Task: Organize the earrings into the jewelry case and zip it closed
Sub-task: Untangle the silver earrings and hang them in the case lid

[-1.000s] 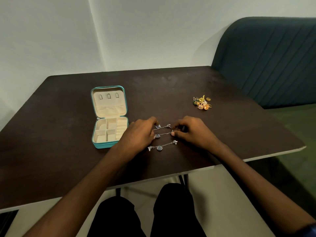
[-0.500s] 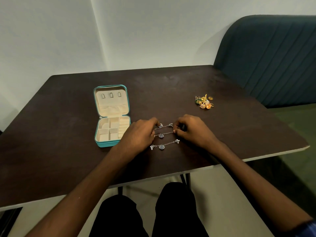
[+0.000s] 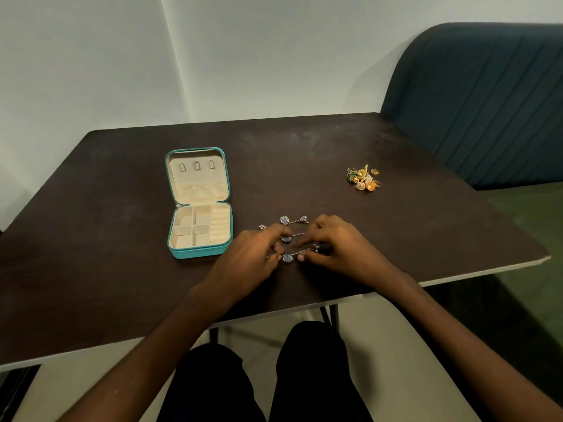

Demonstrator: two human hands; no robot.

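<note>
Now both hands (image 3: 304, 254) fingering silver earrings (image 3: 294, 220), teal case (image 3: 199, 226) open

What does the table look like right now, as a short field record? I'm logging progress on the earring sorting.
case: teal jewelry case, open, compartments look empty
silver earrings: three blue-stone drop earrings in rows on the table, right of the case
gold pile: gold and orange earrings, far right, untouched
left hand: fingertips at the earrings' left ends
right hand: fingertips at their right ends
zip: not closed
</note>
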